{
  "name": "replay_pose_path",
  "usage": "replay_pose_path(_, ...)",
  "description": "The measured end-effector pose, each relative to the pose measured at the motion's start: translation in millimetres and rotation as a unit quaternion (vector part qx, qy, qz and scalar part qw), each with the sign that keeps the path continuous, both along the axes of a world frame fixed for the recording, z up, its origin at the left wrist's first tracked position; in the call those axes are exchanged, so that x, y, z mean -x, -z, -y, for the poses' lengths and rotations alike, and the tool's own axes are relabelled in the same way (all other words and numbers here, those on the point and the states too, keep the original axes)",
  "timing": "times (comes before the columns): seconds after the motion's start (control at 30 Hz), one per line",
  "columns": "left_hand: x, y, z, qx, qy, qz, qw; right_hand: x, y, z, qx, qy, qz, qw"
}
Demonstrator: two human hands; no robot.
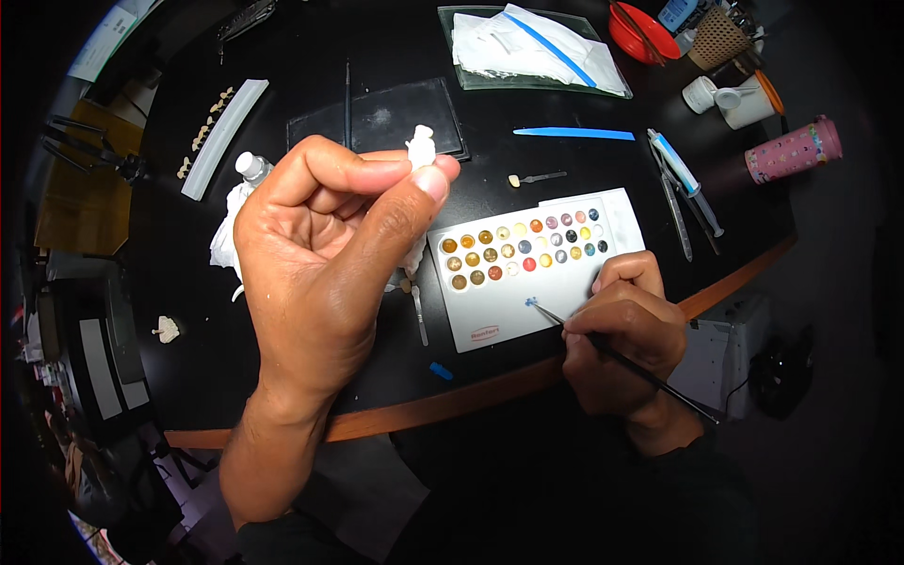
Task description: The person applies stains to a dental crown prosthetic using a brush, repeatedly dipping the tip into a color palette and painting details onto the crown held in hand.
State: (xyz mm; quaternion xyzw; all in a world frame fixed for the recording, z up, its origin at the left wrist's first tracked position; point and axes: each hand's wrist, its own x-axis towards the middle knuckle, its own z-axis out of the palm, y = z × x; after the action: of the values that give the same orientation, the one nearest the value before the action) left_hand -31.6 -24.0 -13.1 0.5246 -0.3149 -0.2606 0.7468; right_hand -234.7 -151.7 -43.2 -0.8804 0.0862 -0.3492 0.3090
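Observation:
Raised over the table, my left hand pinches a small white tooth-shaped dental piece between thumb and fingertips. My right hand holds a thin dark paintbrush like a pen. The brush tip meets a small blue smear on the bare lower part of a white palette; whether it presses or hovers just above, I cannot tell. Rows of round wells in browns, yellows, reds, greys and blues fill the palette's upper part. Beyond it lies a tooth-coloured shade tab on a grey stem.
White tissue lies on a glass plate at the back, beside a red bowl. Tweezers and a pink patterned tumbler are at right. A pale strip with tooth pieces alongside and a white-capped bottle stand left.

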Motion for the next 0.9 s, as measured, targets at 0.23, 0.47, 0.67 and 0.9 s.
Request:
replay_pose_path(0.23, -1.0, 0.7, -0.2, 0.003, 0.004, 0.006, 1.0, -1.8, -1.1, -1.5, 0.001, 0.009, -0.006, 1.0)
replay_pose_path(0.47, -2.0, 1.5, -0.2, 0.011, 0.01, 0.01, 1.0, 2.8, -1.2, -3.2, -0.027, 0.001, -0.033, 0.999)
replay_pose_path(0.67, -1.2, 1.0, -1.1, 0.007, 0.011, 0.003, 1.0, 2.6, -0.9, -3.5, -0.027, -0.001, -0.037, 0.999)
replay_pose_path(0.9, -0.2, 0.8, -0.6, 0.004, 0.008, 0.002, 1.0, 2.5, 1.6, -3.6, -0.027, 0.002, -0.033, 0.999)
